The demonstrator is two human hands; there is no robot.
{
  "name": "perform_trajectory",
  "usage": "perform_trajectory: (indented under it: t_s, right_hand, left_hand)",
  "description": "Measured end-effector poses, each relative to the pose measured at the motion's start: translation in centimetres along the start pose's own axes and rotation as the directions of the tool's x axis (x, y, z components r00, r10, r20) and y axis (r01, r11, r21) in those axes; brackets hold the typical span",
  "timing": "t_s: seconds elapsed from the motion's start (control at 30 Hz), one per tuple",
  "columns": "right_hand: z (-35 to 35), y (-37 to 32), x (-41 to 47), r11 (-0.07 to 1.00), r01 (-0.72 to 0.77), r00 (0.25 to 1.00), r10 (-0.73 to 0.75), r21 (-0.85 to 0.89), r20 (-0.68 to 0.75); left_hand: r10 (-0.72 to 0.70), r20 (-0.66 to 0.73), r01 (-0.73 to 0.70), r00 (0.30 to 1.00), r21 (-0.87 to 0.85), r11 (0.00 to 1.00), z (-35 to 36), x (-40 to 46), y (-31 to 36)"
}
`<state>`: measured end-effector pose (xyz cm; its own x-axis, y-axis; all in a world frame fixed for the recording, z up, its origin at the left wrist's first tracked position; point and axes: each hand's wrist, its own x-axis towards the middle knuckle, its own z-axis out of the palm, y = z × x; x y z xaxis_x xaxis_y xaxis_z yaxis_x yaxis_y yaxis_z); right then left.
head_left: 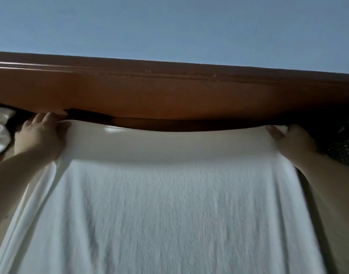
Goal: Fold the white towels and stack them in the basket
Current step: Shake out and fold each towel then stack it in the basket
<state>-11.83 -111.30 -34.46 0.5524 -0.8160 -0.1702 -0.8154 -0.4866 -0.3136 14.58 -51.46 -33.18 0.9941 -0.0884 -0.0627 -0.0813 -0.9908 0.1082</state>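
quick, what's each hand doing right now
Left hand: grips the far left corner of the white towel.
Right hand: grips the towel's far right corner.

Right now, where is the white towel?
In the head view the white towel fills the centre and bottom, its far corners gripped by the left hand and right hand, just below the brown wooden rail.

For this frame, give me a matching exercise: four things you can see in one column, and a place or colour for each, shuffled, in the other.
Things:
1. left hand
2. right hand
3. wooden board
4. wall

Descriptions:
A. blue-grey, top of the view
B. grips the towel's far right corner
C. reddish brown, beyond the towel
D. grips the towel's far left corner

Pairs: 1-D, 2-B, 3-C, 4-A
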Motion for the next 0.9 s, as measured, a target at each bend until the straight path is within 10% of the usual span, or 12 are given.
perform_trajectory:
  t_s: [0.17, 0.27, 0.43, 0.9]
  right_hand:
    - [-0.2, -3.7, -4.6, 0.971, -0.239, 0.956, 0.237, 0.008, -0.173]
    - [2.2, -8.4, -12.2, 0.999, -0.047, 0.971, 0.045, -0.001, -0.235]
    - [7.6, -17.7, -24.2, 0.949, 0.272, 0.915, -0.205, -0.158, 0.347]
    - [9.1, -20.6, -25.5, 0.929, 0.274, 0.826, -0.094, -0.250, 0.556]
  left_hand:
    - [-0.283, 0.107, 0.299, 0.953, -0.210, 0.931, -2.0, -0.7, 0.0]
    - [-0.353, 0.279, 0.443, 0.893, -0.410, 0.797, -1.0, -1.4, -3.4]
    - [-0.257, 0.489, 0.501, 0.834, -0.473, 0.725, -3.4, -3.5, -3.4]
    - [-0.371, 0.189, 0.416, 0.909, -0.443, 0.794, -3.3, -8.8, -5.4]
